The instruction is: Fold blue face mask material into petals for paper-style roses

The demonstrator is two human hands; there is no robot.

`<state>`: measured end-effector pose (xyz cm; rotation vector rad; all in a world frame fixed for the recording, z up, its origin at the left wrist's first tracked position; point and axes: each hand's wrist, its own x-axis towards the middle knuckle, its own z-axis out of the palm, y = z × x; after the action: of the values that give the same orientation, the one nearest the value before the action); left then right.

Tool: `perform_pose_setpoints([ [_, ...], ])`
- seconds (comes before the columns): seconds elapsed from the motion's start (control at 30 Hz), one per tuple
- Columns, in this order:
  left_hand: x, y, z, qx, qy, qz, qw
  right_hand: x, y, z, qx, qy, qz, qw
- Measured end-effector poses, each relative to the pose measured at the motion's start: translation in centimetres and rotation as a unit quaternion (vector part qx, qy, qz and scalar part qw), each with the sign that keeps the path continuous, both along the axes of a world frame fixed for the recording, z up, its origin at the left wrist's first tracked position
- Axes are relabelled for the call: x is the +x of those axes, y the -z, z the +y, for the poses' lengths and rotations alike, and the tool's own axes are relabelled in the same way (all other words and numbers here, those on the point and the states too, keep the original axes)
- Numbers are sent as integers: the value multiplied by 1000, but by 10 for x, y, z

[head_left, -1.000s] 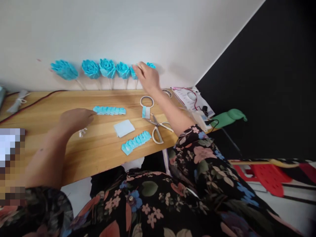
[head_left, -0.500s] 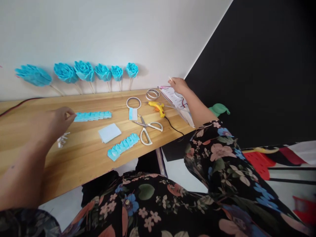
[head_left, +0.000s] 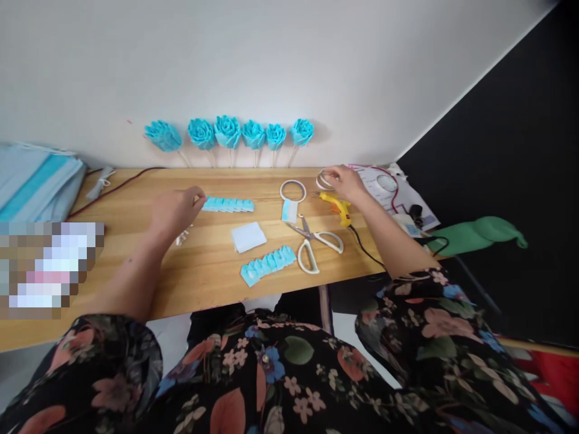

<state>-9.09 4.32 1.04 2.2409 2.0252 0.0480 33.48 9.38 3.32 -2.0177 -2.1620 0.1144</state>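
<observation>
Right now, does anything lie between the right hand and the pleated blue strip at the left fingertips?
Yes: a tape roll lies on the table between the right hand and the strip; another roll by that hand.

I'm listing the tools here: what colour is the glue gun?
The glue gun is yellow, seen best in the head view.

The person wears a black top [head_left: 289, 386] printed all over with flowers and leaves: salmon and pale pink blossoms, blue blooms, green and cream leaves. A small, pale, button-like dot [head_left: 265, 358] sits on the front, over a blue flower. The loose left sleeve [head_left: 108, 361] and right sleeve [head_left: 429, 319] carry the same print and end near the elbows. Both the left hand [head_left: 176, 210] and right hand [head_left: 346, 182] are bare.
</observation>
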Motion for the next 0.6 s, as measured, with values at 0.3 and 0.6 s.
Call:
perform_pose_setpoints([
  [0.3,14,0,-6,37,-10,6,999,-120,24,-9,-45,-258,133,956],
  [0.6,23,-4,-13,29,18,-2,999,-59,25,1,-25,-143,41,988],
])
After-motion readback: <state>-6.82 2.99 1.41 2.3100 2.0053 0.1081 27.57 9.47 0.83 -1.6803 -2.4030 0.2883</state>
